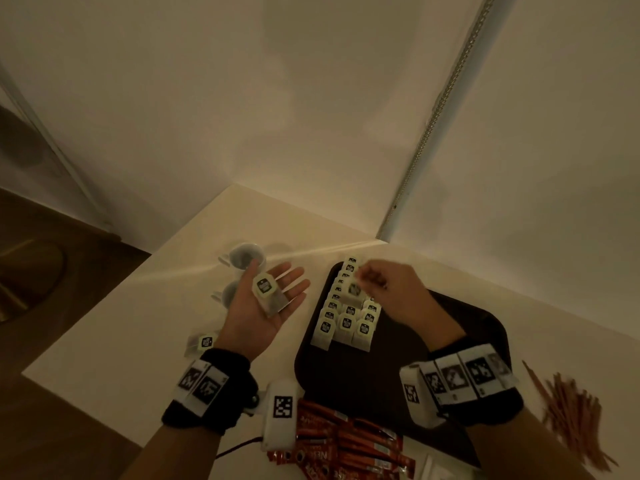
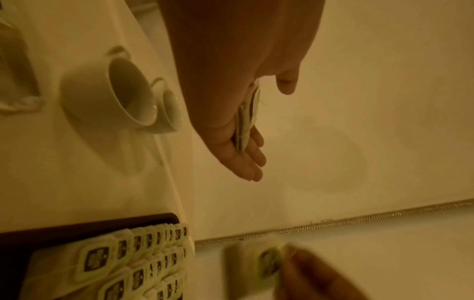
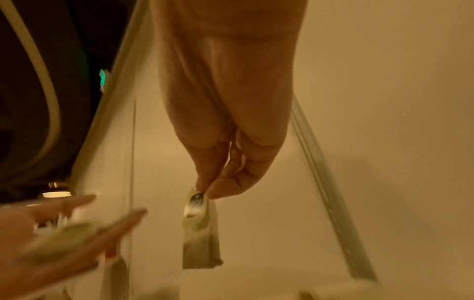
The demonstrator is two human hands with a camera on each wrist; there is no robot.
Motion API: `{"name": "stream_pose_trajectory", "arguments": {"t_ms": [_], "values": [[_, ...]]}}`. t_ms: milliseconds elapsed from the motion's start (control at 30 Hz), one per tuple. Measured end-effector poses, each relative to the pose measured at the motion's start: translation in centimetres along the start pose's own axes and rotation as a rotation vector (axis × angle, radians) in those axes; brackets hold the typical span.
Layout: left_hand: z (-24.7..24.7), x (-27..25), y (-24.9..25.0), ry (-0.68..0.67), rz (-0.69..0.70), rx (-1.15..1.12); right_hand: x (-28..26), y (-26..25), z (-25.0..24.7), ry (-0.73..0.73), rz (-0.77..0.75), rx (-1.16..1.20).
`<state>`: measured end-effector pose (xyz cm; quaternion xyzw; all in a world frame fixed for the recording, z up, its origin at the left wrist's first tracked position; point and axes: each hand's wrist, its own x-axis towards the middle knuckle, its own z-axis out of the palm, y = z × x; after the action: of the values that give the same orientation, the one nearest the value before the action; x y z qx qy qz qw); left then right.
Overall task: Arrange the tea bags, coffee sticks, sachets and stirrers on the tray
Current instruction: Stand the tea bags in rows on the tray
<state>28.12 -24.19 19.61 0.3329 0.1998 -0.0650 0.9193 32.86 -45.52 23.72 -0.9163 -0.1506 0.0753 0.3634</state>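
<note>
Head view, left hand [image 1: 263, 306] grip flat, tea bags [image 1: 268, 294] on palm, right hand [image 1: 391, 289] pinching hanging tea bag [image 1: 354, 289].

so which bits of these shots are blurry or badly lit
Head view: dim, warm cast; the stirrers smear at the edge. Left wrist view: the right hand is blurred, the cups fairly sharp. Right wrist view: the left hand is motion-blurred, the pinched tea bag soft.

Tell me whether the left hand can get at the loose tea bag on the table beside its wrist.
Probably not as is: the left hand lies palm up carrying tea bags. The loose tea bag lies uncovered, so the path looks free once the palm empties.
</note>
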Motion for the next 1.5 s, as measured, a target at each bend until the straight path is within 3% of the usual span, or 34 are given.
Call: {"name": "stream_pose_trajectory", "arguments": {"t_ms": [133, 300, 500, 833, 900, 1000, 1100, 1233, 1300, 1433, 1500], "values": [[-1.1, 0.1, 0.5, 0.016, -0.019, -0.001, -1.0, 4.9, 3.6, -0.249, 0.184, -0.077], [-0.9, 0.3, 0.5, 0.037, -0.037, 0.029, -0.9, 7.9, 7.4, -0.347, 0.264, -0.056], [-0.6, 0.6, 0.3, 0.039, -0.043, 0.068, 0.1, 9.3, 9.3, -0.123, 0.374, -0.032], [-0.6, 1.2, 0.0, 0.016, -0.078, 0.055, 1.0, 10.0, 10.2, -0.057, 0.405, -0.059], [-0.7, 1.2, -0.1, -0.001, -0.109, 0.070, 1.5, 8.8, 9.7, 0.053, 0.329, 0.007], [-0.1, 1.3, -0.2, -0.044, -0.168, 0.170, 2.2, 4.3, 8.0, 0.195, -0.006, 0.208], [1.3, 1.1, -0.2, -0.140, -0.158, 0.278, 2.7, -0.1, 6.5, 0.122, -0.296, 0.200], [3.4, 0.5, 0.9, -0.279, -0.105, 0.390, 3.3, -2.9, 4.8, 0.129, -0.379, 0.149], [3.8, 0.4, 1.4, -0.312, -0.011, 0.417, 3.4, -4.1, 3.2, 0.145, -0.422, 0.125], [3.7, 0.8, 2.5, -0.348, 0.406, 0.592, 3.3, -7.1, -0.6, 0.173, -0.505, -0.015], [4.2, 0.5, 3.1, -0.341, 0.510, 0.612, 2.9, -8.7, -2.2, 0.174, -0.520, -0.075]]}}
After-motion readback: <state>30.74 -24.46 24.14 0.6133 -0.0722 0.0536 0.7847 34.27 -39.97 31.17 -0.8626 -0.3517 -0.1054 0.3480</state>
